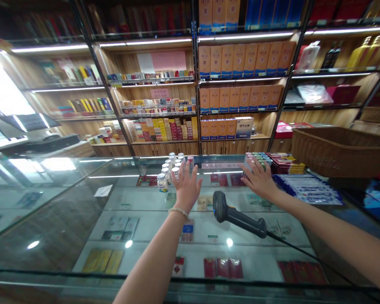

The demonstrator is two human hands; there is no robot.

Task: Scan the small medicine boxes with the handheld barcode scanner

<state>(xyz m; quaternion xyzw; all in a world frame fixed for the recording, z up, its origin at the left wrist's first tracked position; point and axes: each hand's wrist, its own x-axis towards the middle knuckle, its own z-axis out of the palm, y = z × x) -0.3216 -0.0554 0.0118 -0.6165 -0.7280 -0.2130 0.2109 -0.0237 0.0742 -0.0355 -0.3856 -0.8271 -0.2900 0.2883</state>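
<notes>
My left hand (186, 190), with a beaded bracelet on the wrist, reaches over the glass counter (145, 228), fingers spread. Just beyond its fingers stand several small white bottles (162, 183) in rows, and a pink-topped one (190, 159) at their right end. Whether the fingertips touch a bottle I cannot tell. Also spread are the fingers of my right hand (259, 180), in front of a block of small containers with coloured tops (256, 156), partly hidden by the hand. Between my forearms a black barcode scanner (240, 217) lies on the glass, untouched.
At the right are blue-and-white packets (308, 190), red-and-yellow packs (286, 163) and a brown wicker basket (338, 158). A white paper slip (103, 191) lies on the left. The scanner's cable (300, 251) runs to the lower right. Stocked shelves (237, 80) line the back wall.
</notes>
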